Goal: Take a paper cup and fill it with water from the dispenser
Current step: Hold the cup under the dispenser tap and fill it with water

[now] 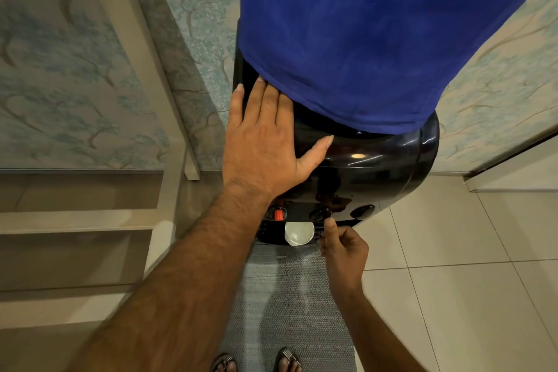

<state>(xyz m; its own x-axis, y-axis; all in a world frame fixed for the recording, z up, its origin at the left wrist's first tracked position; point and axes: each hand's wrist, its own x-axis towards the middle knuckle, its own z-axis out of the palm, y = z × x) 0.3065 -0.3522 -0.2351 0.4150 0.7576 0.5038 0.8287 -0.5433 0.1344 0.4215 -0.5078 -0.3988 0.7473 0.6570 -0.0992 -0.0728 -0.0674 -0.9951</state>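
Filling stage, by the look of it: your paper cup (298, 233) already stands in the dispenser (356, 166) bay under the taps, water level not discernible. Your left hand (265, 142) lies flat and open on the black top. Your right hand (344, 246), fingers curled, holds nothing, just beside the cup, thumb up at a tap.

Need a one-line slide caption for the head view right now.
Left hand flat on the black dispenser, right hand at the middle tap beside a white paper cup underneath.
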